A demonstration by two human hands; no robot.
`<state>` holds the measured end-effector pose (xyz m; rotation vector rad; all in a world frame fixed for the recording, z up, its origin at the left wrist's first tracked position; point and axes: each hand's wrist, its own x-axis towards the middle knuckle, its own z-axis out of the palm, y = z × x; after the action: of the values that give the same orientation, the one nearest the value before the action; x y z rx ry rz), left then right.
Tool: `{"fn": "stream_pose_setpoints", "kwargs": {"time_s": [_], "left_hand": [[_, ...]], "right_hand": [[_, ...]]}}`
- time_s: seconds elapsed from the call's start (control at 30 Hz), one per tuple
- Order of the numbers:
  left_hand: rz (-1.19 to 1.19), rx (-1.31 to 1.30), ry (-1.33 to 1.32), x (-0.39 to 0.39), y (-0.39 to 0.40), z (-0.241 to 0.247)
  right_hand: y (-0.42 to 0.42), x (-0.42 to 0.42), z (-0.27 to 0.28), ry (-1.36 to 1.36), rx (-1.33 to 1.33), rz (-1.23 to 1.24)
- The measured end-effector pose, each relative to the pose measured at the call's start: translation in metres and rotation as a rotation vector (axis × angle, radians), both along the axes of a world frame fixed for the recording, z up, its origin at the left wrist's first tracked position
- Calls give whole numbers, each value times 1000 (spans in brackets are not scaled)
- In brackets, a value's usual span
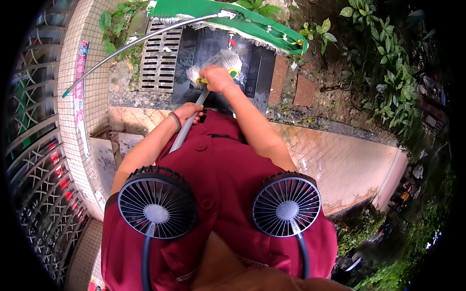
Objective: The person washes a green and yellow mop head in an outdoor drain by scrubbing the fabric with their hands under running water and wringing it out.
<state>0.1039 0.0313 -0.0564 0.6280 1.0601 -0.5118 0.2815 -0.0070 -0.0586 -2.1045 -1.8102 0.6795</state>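
My left hand (pixel 187 111), with beaded bracelets at its wrist, is closed around the grey pole (pixel 184 131) of a mop, close to my shirt front. The pole slants up toward a wet white mop head (pixel 228 60) with yellow-green plastic parts. At the base of that head, my right hand (pixel 218 78) grips the yellow-green connector; its fingers partly hide it. The mop head rests in a dark basin (pixel 187 65), just below a tap with a red handle (pixel 232 43). Whether water is running is hard to tell.
Beyond the basin lies a flat mop with a green backing (pixel 214 9), its metal pole (pixel 145 38) reaching left to a tiled wall (pixel 69 83). A slotted drain grate (pixel 160 58) adjoins the basin. Bricks (pixel 304 91) and plants (pixel 386 54) are at right. Two neck fans (pixel 157 212) hang before me.
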Motion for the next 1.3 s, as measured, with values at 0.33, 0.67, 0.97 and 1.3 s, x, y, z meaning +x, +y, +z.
{"fn": "stream_pose_setpoints", "kwargs": {"time_s": [0.33, 0.67, 0.97, 1.3], "left_hand": [[-43, -11, -24, -36, 2, -20], [-32, -35, -20, -79, -3, -35], [-97, -45, 48, -118, -10, 7], [-79, -29, 28, -112, -9, 4]], "right_hand": [[-30, -64, -29, 49, -40, -72], [-56, -117, -57, 88, -86, -212], [-79, -163, -18, 128, -85, -245], [-58, -135, -10, 95, -46, -142]]}}
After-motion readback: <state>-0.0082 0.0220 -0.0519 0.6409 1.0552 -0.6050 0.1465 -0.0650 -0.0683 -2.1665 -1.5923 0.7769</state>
